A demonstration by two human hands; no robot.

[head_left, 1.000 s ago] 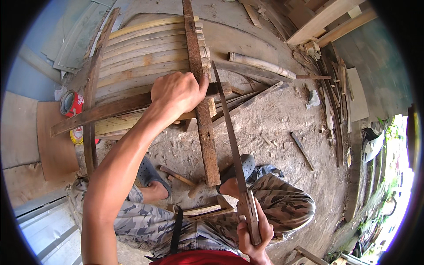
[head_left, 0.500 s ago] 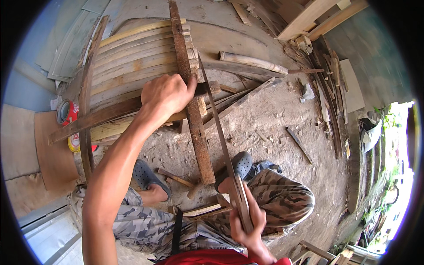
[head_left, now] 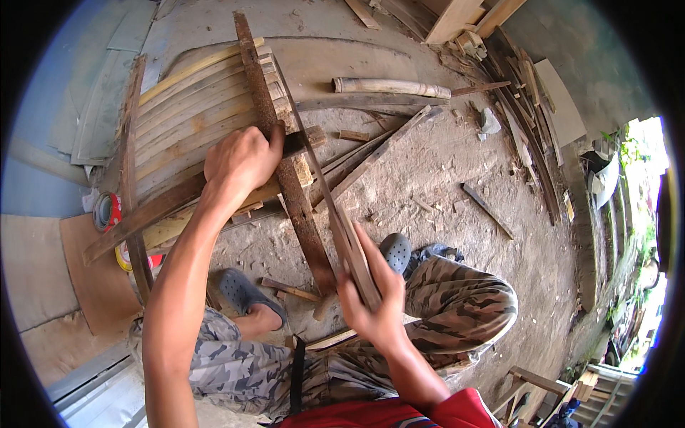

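Slats of pale wood lie beneath a rough plank and a dark bar crossing it; alongside, I see a handsaw slanting, handle gripped by the right hand, the left hand closed over that crossing.

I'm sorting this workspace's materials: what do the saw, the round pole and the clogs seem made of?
Saw: the blade is probably bare steel, thin, flat and dull; the handle likely wood, brown and matt.
Round pole: perhaps bamboo, weathered and unpainted, given its pale, streaked surface.
Clogs: probably moulded foam or rubber, grey and matt, with neat rows of holes; which one stays open.
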